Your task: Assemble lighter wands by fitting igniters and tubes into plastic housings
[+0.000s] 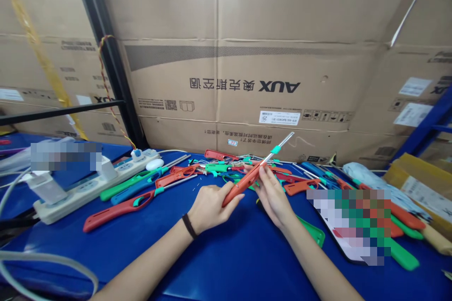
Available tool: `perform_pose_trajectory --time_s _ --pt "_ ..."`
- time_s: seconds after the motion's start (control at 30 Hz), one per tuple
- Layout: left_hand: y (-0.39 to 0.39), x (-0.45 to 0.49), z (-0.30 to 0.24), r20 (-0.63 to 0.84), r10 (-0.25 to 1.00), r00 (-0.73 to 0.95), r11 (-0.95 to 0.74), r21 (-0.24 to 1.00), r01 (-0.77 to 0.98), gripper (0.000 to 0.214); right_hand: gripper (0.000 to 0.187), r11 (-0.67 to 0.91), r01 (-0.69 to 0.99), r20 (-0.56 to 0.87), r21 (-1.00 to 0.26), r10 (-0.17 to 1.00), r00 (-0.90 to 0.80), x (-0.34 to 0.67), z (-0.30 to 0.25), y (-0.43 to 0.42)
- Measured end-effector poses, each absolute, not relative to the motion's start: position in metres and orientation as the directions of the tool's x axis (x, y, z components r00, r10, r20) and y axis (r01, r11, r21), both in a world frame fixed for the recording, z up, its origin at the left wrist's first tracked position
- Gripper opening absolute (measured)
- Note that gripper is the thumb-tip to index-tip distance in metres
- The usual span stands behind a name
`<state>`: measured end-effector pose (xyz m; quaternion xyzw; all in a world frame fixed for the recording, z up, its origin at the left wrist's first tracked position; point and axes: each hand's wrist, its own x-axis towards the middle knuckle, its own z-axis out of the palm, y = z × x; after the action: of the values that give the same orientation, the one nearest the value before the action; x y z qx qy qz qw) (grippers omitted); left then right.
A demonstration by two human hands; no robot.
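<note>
An orange-red long-necked gas lighter (243, 183) is held up in front of me, its metal tube pointing up and to the right, with a teal piece on the tube. My left hand (212, 204), with a dark band at the wrist, is closed round the handle's lower end. Near the base of the tube, my right hand (271, 193) grips the lighter's upper part with thumb and fingers. Behind both hands lies a pile of lighter shells and metal tubes, including a green shell (217, 168). Under my right forearm is another green shell (310, 230).
Left of my hands lie a red lighter (120, 209), a blue one and a green one, beside a white power strip (81, 195) with plugs. A phone-like flat object (332, 225), partly blurred, and more lighters lie to the right. A large cardboard box (229, 61) stands behind the blue surface.
</note>
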<state>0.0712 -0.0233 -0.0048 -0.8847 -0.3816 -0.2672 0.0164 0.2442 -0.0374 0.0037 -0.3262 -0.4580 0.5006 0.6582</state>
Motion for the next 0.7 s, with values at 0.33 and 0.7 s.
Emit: perform_pose_trajectory --time_s 0.33,0.7 --pt "-0.028 0.073 -0.003 0.410 0.700 0.585 -0.710 0.491 0.505 0.024 0.035 0.310 -0.298 0.313 -0.903 0.949 0.039 0.250 0.005 -0.039" --pt "-0.026 0.079 -0.008 0.269 0.742 0.614 -0.569 0.738 0.364 0.028 0.030 0.346 -0.231 0.344 -0.909 0.938 0.050 0.235 0.006 -0.046"
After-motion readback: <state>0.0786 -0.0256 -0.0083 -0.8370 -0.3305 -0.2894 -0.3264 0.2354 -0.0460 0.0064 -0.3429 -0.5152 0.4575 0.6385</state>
